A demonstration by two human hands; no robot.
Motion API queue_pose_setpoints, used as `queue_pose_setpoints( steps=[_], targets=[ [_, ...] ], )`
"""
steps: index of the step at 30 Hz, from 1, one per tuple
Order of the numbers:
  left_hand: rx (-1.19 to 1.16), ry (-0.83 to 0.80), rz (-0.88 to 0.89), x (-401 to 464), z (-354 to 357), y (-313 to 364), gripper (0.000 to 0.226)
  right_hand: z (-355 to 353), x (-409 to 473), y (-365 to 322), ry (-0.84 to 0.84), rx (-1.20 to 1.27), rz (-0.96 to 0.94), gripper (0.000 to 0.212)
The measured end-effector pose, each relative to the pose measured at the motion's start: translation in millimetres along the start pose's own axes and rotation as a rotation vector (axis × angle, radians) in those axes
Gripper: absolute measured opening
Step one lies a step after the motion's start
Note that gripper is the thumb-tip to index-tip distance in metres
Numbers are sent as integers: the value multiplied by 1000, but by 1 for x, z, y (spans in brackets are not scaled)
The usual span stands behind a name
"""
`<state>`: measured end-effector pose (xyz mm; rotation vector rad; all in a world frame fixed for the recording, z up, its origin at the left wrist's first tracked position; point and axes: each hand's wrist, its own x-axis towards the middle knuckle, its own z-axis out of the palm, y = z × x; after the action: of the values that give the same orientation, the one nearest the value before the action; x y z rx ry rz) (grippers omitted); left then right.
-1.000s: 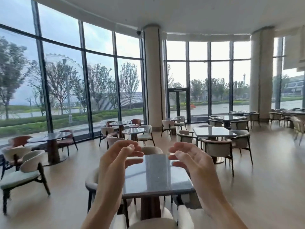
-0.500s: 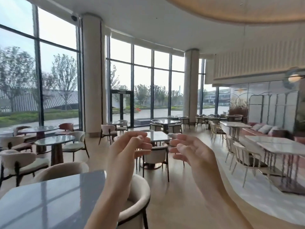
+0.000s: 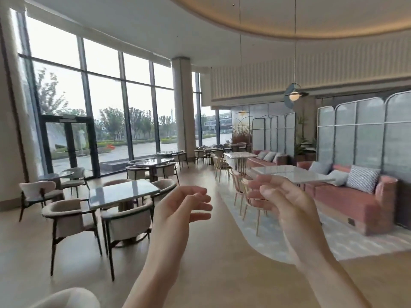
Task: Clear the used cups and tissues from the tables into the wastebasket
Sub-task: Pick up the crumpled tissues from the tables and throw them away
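My left hand (image 3: 180, 210) and my right hand (image 3: 282, 201) are raised side by side in front of me, palms facing each other, fingers loosely curled and apart, with nothing in either. No cup, tissue or wastebasket shows in the head view. The nearest table, a square grey one (image 3: 122, 192), stands to the left of my left hand with a bare top. A white marble table (image 3: 291, 174) lies behind my right hand, also with nothing visible on it.
Beige armchairs (image 3: 124, 221) ring the grey table. A pink sofa (image 3: 347, 196) with cushions runs along the right wall beside slim wooden chairs (image 3: 249, 192). More tables and chairs (image 3: 153, 165) stand toward the glass doors (image 3: 69, 145). Open wooden floor runs ahead between the two seating groups.
The view has swung to the right: the window-side tables slid off to the left and the sofa area came into sight. Both hands kept the same raised, empty pose.
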<state>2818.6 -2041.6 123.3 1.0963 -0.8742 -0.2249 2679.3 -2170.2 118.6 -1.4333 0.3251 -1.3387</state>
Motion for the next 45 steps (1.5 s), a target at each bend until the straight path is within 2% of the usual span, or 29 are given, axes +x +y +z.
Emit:
queue_pose_setpoints(
  steps=[3, 8, 11, 17, 22, 26, 27, 30, 31, 33, 40, 45],
  targets=[
    [-3, -9, -25, 72, 38, -50, 12, -22, 73, 47, 47, -8, 0, 20],
    [12, -58, 23, 201, 93, -100, 21, -40, 206, 102, 98, -25, -24, 21],
    [8, -25, 46, 267, 105, -139, 19, -39, 272, 138, 75, -59, -28, 20],
    [-32, 24, -34, 393, 114, -258, 18, -41, 392, 255, 81, -97, -6, 20],
    [-79, 83, -64, 534, 118, -352, 18, -43, 523, 343, 102, -152, 21, 17],
    [-114, 27, -75, 647, 149, -401, 18, -51, 633, 391, 149, -140, -44, 15],
    [-116, 12, -74, 669, 159, -412, 19, -47, 655, 401, 120, -126, -52, 16],
    [-76, -13, -77, 726, 177, -449, 20, -26, 715, 449, 57, -112, -8, 53],
    [-49, -8, -75, 742, 178, -463, 19, -15, 734, 469, 39, -93, 12, 49],
    [2, 23, -69, 774, 172, -493, 18, 3, 772, 513, -22, -40, 13, 15],
    [172, 302, -60, 882, 139, -594, 20, 82, 904, 662, -222, 66, 137, 18],
    [191, 528, -11, 954, 137, -643, 19, 119, 1001, 736, -423, 142, 217, 16]
  ],
)
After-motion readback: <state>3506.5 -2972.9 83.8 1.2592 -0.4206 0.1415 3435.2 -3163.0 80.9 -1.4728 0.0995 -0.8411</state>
